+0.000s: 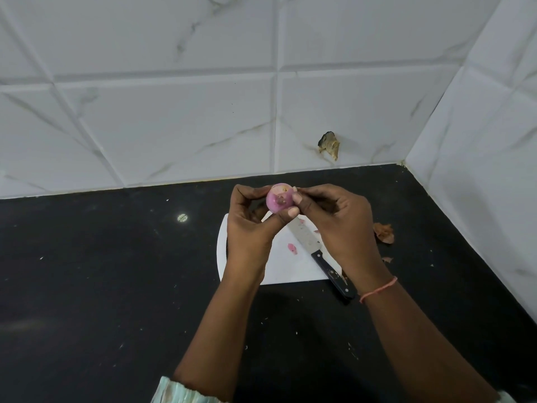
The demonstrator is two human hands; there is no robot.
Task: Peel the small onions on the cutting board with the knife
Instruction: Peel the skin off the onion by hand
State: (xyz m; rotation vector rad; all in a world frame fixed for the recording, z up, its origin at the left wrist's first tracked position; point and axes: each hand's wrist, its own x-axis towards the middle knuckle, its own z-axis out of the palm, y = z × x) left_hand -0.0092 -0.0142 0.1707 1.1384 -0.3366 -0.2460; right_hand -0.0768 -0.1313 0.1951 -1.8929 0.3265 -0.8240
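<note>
Onion point(279, 201), small and pink, sits raised between both our hands above the cutting board point(286, 269). Our left hand point(252, 225) pinches it with curled fingers; our right hand point(338, 225) pinches its other side. Our knife point(315, 251) lies on the board, on the black tabletop point(101, 286).

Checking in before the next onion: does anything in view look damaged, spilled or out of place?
Yes. The wall tile above the counter has a broken, brown-edged hole. Dry onion skins lie on the counter right of the cutting board. The knife lies idle, its handle overhanging the board's edge. Both hands hold the onion.
</note>
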